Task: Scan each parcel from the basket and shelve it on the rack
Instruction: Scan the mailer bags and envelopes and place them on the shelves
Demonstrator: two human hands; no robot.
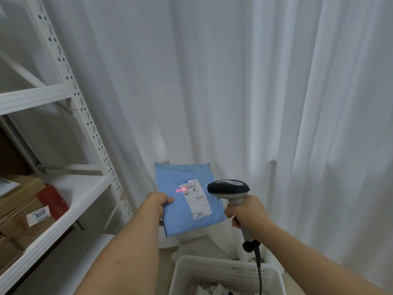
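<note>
My left hand (158, 202) grips the left edge of a flat blue parcel (178, 216), held up in front of the curtain with its white shipping label (196, 199) facing me. My right hand (246, 212) grips the handle of a grey and black barcode scanner (230, 189), just right of the parcel, its head pointing at the label. A red laser line lies across the label's upper left barcode. Below, the white perforated basket (225, 271) holds more parcels, only partly seen. The white rack (70, 201) stands to the left.
Cardboard boxes (21, 201) and a red box (54, 201) with a tag reading 3011 sit on the rack's shelf at left. The scanner's black cable (259, 271) hangs down over the basket. A white curtain (234, 81) fills the background.
</note>
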